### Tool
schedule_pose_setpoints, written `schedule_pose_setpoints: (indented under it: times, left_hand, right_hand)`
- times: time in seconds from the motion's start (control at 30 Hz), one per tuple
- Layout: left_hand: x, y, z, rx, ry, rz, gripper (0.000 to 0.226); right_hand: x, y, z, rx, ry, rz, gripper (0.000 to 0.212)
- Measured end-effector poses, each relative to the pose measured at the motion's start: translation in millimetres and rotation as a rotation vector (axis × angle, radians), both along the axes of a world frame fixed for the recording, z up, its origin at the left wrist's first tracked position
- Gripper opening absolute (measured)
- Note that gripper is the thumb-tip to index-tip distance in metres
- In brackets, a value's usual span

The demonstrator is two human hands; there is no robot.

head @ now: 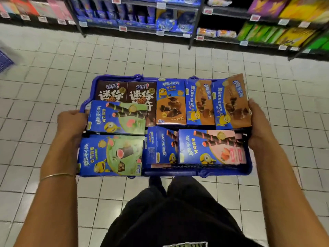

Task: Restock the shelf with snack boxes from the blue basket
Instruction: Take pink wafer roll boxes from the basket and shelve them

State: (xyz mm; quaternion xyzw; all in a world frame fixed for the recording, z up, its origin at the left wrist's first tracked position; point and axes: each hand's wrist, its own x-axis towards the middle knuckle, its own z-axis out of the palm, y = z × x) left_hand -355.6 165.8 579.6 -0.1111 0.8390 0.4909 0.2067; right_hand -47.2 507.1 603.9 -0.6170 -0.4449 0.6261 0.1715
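arms: bare | left wrist: thin gold bangle (pixel 56 176) | clothes: black (pixel 170 216)

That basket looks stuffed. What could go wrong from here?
The tilted brown cardboard box by the right hand rises above the blue plastic basket rim; it might slide out.
The upper green cardboard box near the left hand lies atop others; a tilt could spill it.
Both hands grip the basket; neither could catch anything.

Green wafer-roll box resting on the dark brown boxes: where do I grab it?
Come from above and pinch the green box across its near and far long edges: it lies flat atop the dark brown boxes, with both edges exposed.
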Motion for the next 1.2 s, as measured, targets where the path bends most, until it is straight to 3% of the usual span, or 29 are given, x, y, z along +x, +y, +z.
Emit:
schedule_pose_setpoints:
  times: [0.17,0.43,0.57,0.77,0.93,1.03,1.2]
  left_hand:
    - [-106.4,49.6,5.7,0.034,0.007,0.044,0.031]
    - [-296.8,141.4,-25.2,-0.044,-0.005,0.085,0.03]
    - [-378.7,181.6,-23.7,-0.016,0.008,0.103,0.03]
    - [-501.6,231.3,-24.9,0.085,-0.022,0.14,0.025]
    - [-605.2,267.2,-55.1,0.159,-0.056,0.132,0.018]
    - [-669.9,291.2,-78.0,0.145,-0.111,0.109,0.013]
    - [-765.6,323.2,-136.8,0.058,-0.152,0.084,0.033]
  right_hand:
    - [-114.0,52.6,-1.2,0.001,0.051,-0.025,0.054]
    - [-315.6,161.5,-37.2,-0.045,0.058,0.057,0.067]
    - [-407.9,207.9,-36.2,-0.042,0.059,0.063,0.064]
    - [-527.5,261.9,-37.6,-0.025,0.021,0.083,0.078]
    - [-620.5,286.1,-63.1,-0.03,0.014,0.059,0.067]
    - [-673.8,295.5,-82.6,-0.054,0.024,0.031,0.071]
    - [-755.9,312.8,-123.8,-0.205,0.123,0.038,0.063]
